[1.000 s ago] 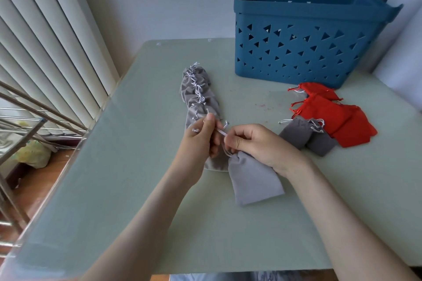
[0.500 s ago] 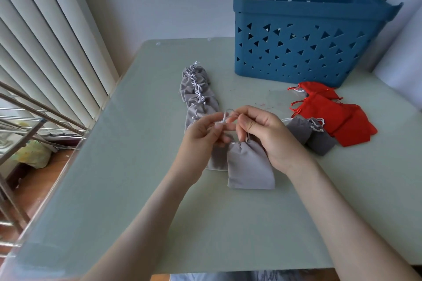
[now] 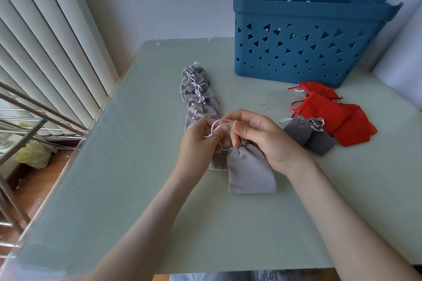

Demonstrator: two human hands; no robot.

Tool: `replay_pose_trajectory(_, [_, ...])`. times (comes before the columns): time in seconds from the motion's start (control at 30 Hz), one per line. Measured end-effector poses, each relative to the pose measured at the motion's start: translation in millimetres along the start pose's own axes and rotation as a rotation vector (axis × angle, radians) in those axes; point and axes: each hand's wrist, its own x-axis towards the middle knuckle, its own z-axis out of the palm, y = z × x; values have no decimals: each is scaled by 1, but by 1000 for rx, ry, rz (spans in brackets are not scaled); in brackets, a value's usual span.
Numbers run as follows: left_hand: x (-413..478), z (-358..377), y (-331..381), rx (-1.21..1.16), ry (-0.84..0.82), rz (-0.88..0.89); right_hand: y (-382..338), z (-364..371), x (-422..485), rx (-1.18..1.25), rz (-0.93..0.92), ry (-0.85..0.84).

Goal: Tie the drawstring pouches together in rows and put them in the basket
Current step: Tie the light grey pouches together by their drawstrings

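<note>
Both hands meet over the table (image 3: pixel 114 189). The left hand (image 3: pixel 196 143) and right hand (image 3: pixel 262 139) each pinch the white cord (image 3: pixel 217 126) of a grey pouch (image 3: pixel 250 172), beside the tied row (image 3: pixel 198 96). Loose pouches (image 3: pixel 319 121) lie near the basket (image 3: pixel 303 36).

Likely home room: vertical blinds (image 3: pixel 52 57), curtain (image 3: pixel 402 36), glass-topped table (image 3: pixel 137 189), wooden floor (image 3: pixel 34 187), metal rack (image 3: pixel 45 108) at left.
</note>
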Motion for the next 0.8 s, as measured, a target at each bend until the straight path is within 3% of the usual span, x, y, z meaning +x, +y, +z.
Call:
replay_pose_trajectory(0.33, [-8,-2,6,-237,-272,47,0,-3,1,-57,36,77])
replay_pose_trajectory(0.63, [-7,2,9,-199,-172,100,4,-1,2,-41,67,12])
replay_pose_trajectory(0.8, [-4,1,9,-243,-124,64,2,1,2,67,102,94])
